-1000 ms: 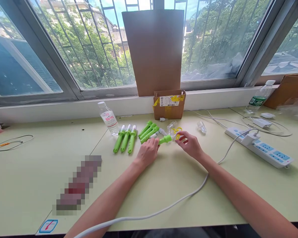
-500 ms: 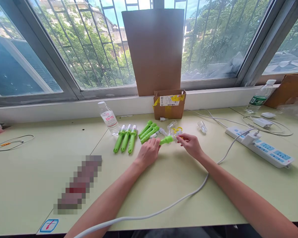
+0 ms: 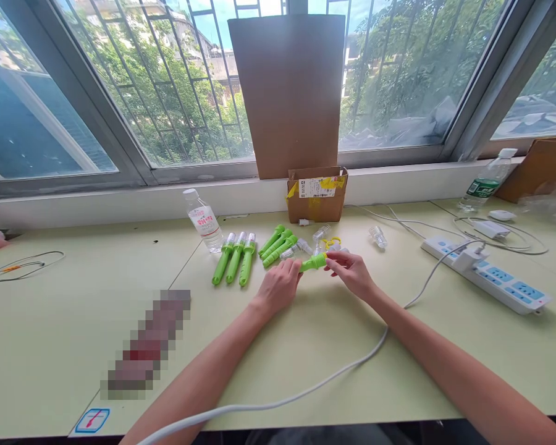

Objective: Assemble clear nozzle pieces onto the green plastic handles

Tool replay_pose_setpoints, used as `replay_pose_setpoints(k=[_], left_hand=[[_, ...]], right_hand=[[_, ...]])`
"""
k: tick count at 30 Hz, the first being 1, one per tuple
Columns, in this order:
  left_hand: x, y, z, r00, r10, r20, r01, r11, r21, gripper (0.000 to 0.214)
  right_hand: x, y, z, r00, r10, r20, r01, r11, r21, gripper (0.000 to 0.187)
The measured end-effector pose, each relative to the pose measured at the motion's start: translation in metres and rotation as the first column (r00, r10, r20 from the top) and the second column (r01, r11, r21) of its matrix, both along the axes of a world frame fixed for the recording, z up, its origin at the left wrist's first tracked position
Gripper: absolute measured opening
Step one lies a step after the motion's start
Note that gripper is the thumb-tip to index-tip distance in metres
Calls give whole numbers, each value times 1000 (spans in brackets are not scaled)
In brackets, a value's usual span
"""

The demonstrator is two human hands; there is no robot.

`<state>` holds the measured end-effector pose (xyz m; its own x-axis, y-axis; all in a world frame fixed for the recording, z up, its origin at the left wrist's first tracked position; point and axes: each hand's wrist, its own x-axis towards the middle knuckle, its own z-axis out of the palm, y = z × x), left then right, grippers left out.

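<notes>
My left hand grips the tail end of a green plastic tube just above the table. My right hand pinches at the tube's far tip, where a small yellow piece shows between the fingers. Three finished green tubes with clear caps lie in a row to the left. Behind my hands lies a second group of green tubes. Loose clear caps and a yellow ring lie just beyond the fingers.
A small cardboard box stands at the windowsill under a tall cardboard sheet. A water bottle stands left of the tubes. A power strip and a white cable lie to the right and across the front.
My right hand has moved left and closed in on the tip of the green tube. The left hand has stayed in place, holding the tube.
</notes>
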<state>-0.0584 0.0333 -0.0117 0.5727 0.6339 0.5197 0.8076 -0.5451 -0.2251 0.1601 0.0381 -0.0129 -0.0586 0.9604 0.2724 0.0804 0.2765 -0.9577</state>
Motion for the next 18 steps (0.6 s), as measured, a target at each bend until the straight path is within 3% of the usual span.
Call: replay_pose_setpoints(k=[18], left_hand=[[-3,2,1,997,-72,23,73,997,-36,15]], right_hand=[[2,-3,5,999,34,-5,-34,999,42,32]])
